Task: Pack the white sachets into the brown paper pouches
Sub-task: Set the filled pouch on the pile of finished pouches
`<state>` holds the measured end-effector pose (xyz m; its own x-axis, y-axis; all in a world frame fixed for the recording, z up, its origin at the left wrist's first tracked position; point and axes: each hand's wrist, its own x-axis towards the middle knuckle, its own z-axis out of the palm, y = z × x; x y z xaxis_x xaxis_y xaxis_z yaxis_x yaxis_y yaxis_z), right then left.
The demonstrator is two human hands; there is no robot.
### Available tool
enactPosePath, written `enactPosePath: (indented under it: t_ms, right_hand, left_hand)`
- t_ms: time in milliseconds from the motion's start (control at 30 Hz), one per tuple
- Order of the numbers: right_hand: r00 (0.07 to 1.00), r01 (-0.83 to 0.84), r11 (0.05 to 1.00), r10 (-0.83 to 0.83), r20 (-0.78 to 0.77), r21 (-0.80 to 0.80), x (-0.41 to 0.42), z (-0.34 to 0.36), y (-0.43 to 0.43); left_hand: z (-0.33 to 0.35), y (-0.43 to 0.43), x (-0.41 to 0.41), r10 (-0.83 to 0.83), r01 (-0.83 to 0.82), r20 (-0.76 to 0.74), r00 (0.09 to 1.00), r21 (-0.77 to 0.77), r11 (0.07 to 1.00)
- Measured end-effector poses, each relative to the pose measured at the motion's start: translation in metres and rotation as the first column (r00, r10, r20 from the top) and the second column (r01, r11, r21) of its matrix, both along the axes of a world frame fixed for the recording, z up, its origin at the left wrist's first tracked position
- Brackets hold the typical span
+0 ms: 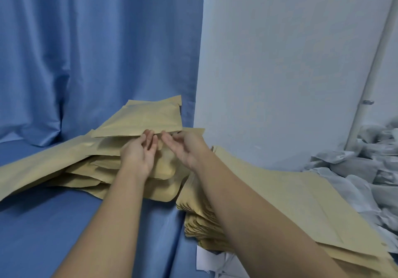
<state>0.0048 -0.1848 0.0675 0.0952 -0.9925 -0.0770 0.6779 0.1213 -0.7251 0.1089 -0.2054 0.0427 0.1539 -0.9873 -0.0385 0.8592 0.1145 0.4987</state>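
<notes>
Fingers (150, 139) of left hand (137, 154): extended, slightly apart, tips touching near edge of top brown pouch (146, 118) at frame centre. Right hand (186, 148): fingers loosely curved at same edge; pinch cannot be confirmed. Pouch lies just beyond both hands, long axis left-right across frame. White sachets (355, 170): heaped at right edge, nearer right hand. Flat pouch stack (280, 195): lower right.

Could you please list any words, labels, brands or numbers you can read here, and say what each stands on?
There are none: no text can be read in this view.
The brown paper pouches show plain faces, with no print.
The white sachets are blurred; no marking can be made out.
</notes>
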Motion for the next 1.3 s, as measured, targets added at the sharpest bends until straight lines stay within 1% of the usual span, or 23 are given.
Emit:
enactPosePath:
  t_ms: [100,200,233,300,367,400,433,467,500,533,567,600,633,700,767,800,900,1000,1067,1100,1133,1233,1300]
  right_hand:
    - [0.999,-0.03,1.0,0.03,-0.017,-0.002,-0.004,-0.005,0.013]
    - [0.997,0.001,0.998,0.003,0.074,-0.059,-0.021,0.0,0.033]
    - [0.998,0.015,0.996,-0.009,0.069,-0.093,-0.029,0.001,0.04]
    - [0.996,0.061,0.982,-0.072,-0.052,-0.181,-0.047,0.001,0.056]
    - [0.94,0.13,0.959,-0.2,-0.276,-0.253,-0.07,-0.005,0.077]
    - [0.876,0.165,0.944,-0.273,-0.397,-0.284,-0.083,-0.011,0.088]
    - [0.777,0.191,0.927,-0.343,-0.528,-0.321,-0.095,-0.018,0.098]
    - [0.616,0.202,0.909,-0.408,-0.674,-0.365,-0.108,-0.026,0.107]
    - [0.394,0.178,0.898,-0.44,-0.807,-0.403,-0.12,-0.035,0.116]
    - [0.165,0.123,0.902,-0.429,-0.888,-0.413,-0.132,-0.044,0.125]
    - [-0.012,0.065,0.916,-0.396,-0.918,-0.396,-0.142,-0.054,0.134]
    - [-0.119,0.016,0.931,-0.361,-0.925,-0.365,-0.151,-0.062,0.142]
    - [-0.177,-0.025,0.942,-0.334,-0.926,-0.335,-0.158,-0.07,0.15]
    - [-0.257,-0.086,0.95,-0.312,-0.915,-0.3,-0.167,-0.085,0.166]
    - [-0.344,-0.116,0.939,-0.343,-0.874,-0.323,-0.172,-0.095,0.177]
    - [-0.366,-0.117,0.924,-0.382,-0.849,-0.365,-0.174,-0.099,0.181]
    - [-0.357,-0.068,0.874,-0.472,-0.806,-0.482,-0.178,-0.104,0.19]
    - [-0.422,-0.015,0.846,-0.489,-0.763,-0.533,-0.183,-0.109,0.192]
    - [-0.374,0.051,0.807,-0.531,-0.761,-0.588,-0.185,-0.112,0.193]
    - [-0.344,0.091,0.782,-0.557,-0.756,-0.617,-0.186,-0.114,0.195]
    - [-0.324,0.12,0.751,-0.588,-0.741,-0.649,-0.187,-0.116,0.197]
    - [-0.227,0.182,0.662,-0.691,-0.686,-0.727,-0.188,-0.124,0.202]
    - [-0.155,0.197,0.632,-0.735,-0.661,-0.749,-0.192,-0.126,0.203]
  left_hand:
    - [-0.009,0.008,-0.004,0.008,-0.005,-0.071,0.997,0.047,0.999]
    - [-0.014,0.029,-0.019,0.011,-0.001,-0.158,0.987,0.066,0.998]
    - [-0.014,0.037,-0.026,0.02,-0.01,-0.168,0.986,0.064,0.998]
    - [-0.012,0.056,-0.04,0.042,-0.034,-0.149,0.988,0.052,0.998]
    - [-0.01,0.079,-0.058,0.047,-0.044,-0.103,0.994,0.029,0.999]
    - [-0.009,0.092,-0.068,0.04,-0.039,-0.077,0.996,0.017,0.999]
    - [-0.009,0.105,-0.078,0.036,-0.036,-0.05,0.998,0.005,0.999]
    - [-0.009,0.117,-0.089,0.038,-0.038,-0.021,0.999,-0.002,0.999]
    - [-0.01,0.129,-0.099,0.047,-0.047,0.009,0.999,-0.009,0.999]
    - [-0.012,0.14,-0.109,0.058,-0.058,0.035,0.998,-0.02,0.998]
    - [-0.014,0.149,-0.118,0.072,-0.07,0.053,0.996,-0.031,0.997]
    - [-0.017,0.157,-0.126,0.079,-0.076,0.067,0.995,-0.038,0.996]
    - [-0.02,0.164,-0.133,0.075,-0.072,0.079,0.994,-0.039,0.997]
    - [-0.028,0.175,-0.147,0.039,-0.037,0.111,0.993,-0.022,0.999]
    - [-0.038,0.184,-0.158,-0.014,0.012,0.152,0.988,0.012,1.0]
    - [-0.043,0.189,-0.163,-0.042,0.038,0.171,0.984,0.026,0.999]
    - [-0.052,0.198,-0.172,-0.08,0.082,0.232,0.969,0.001,0.997]
    - [-0.056,0.2,-0.177,0.096,-0.093,0.335,0.937,-0.025,0.995]
    - [-0.056,0.199,-0.177,0.208,-0.234,0.406,0.89,0.014,0.972]
    - [-0.056,0.198,-0.175,0.205,-0.253,0.436,0.876,0.054,0.966]
    - [-0.055,0.197,-0.174,0.155,-0.225,0.463,0.872,0.1,0.969]
    - [-0.051,0.195,-0.168,-0.123,0.033,0.512,0.85,0.182,0.983]
    - [-0.047,0.195,-0.163,-0.203,0.117,0.543,0.815,0.188,0.975]
